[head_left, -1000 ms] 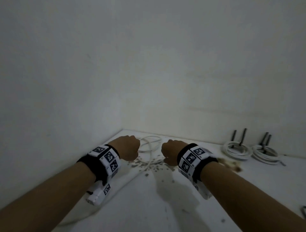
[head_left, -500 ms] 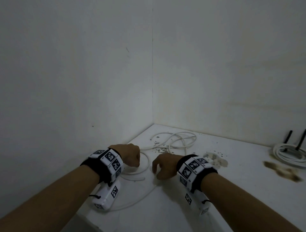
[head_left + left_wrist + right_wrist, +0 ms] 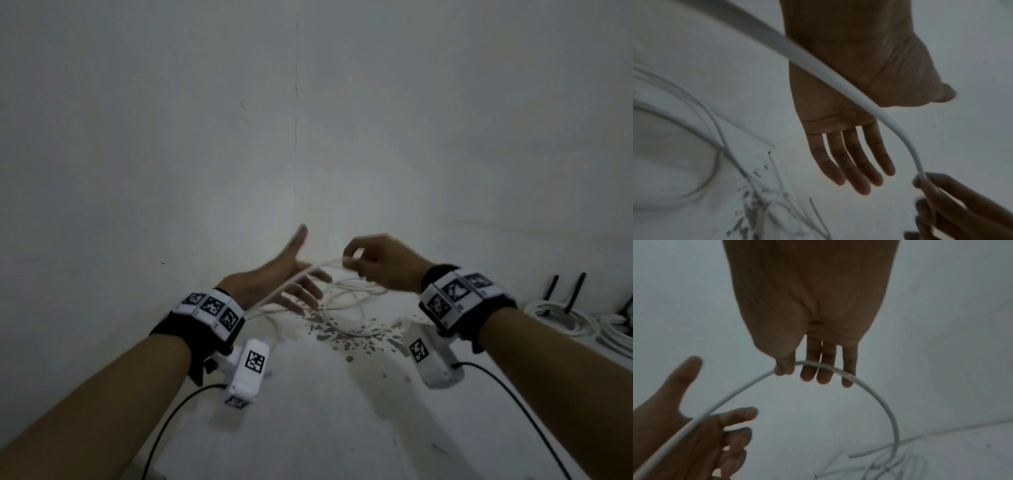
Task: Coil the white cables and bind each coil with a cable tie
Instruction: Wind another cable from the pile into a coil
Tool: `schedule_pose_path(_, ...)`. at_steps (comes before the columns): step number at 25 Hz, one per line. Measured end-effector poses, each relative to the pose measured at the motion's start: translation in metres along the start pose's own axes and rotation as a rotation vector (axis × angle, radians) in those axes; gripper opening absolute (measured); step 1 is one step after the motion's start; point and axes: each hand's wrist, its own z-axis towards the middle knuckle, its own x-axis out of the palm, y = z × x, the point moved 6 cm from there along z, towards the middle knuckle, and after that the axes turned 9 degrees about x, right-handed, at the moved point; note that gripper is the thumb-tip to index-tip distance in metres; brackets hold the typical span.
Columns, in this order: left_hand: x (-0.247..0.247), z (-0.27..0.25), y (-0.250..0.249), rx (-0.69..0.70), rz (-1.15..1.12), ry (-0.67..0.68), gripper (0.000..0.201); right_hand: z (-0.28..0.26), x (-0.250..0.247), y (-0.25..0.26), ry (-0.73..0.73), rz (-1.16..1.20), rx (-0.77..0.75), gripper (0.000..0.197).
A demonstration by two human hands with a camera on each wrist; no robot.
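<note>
A loose white cable point(image 3: 346, 301) lies in tangled loops on the white floor near the room's corner. My right hand point(image 3: 373, 260) is raised above the loops and pinches a stretch of that cable point(image 3: 838, 369) between thumb and fingers. From there the cable runs down across the palm of my left hand point(image 3: 281, 277), which is spread flat with thumb up and straight fingers point(image 3: 855, 162). The cable point(image 3: 818, 68) crosses that palm without being gripped. In the right wrist view the cable arches down to the floor loops point(image 3: 896, 457), where a cut end shows.
Two bound white coils point(image 3: 561, 318) with black ties sticking up lie against the right wall. Grey debris flecks point(image 3: 346, 335) are scattered on the floor by the loops. Walls meet in a corner right behind the hands. Black wrist-camera leads trail over the floor in front.
Both hands rose off the floor. The right hand has taken hold of the cable and lifted it; the left hand opened from a fist to a flat spread palm under the cable.
</note>
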Motion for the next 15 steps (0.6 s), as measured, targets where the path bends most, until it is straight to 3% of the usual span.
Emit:
schedule_pose_path(2, -0.004, 0.003, -0.028, 0.092, -0.137, -0.055, 0.082, 0.001, -0.052, -0.013, -0.279, 0.107, 0.077, 0.013)
schedule_pose_path(4, -0.005, 0.006, -0.044, 0.121, -0.031, -0.07, 0.053, -0.006, -0.096, -0.022, -0.518, 0.16, 0.118, 0.013)
schedule_pose_path(5, -0.002, 0.009, -0.048, 0.124, 0.046, -0.085, 0.047, -0.013, -0.118, -0.025, -0.626, 0.171, 0.122, 0.014)
schedule_pose_path(11, 0.007, 0.027, -0.047, 0.1, 0.035, -0.375, 0.053, -0.056, -0.205, -0.028, -1.034, 0.056, 0.151, 0.041)
schedule_pose_path(13, 0.013, 0.031, -0.045, 0.095, -0.008, -0.43, 0.051, -0.07, -0.224, -0.034, -1.102, 0.107, 0.186, 0.044)
schedule_pose_path(15, 0.024, 0.035, -0.044, 0.052, -0.025, -0.399, 0.056, -0.08, -0.235, -0.046, -1.137, 0.213, 0.214, 0.041)
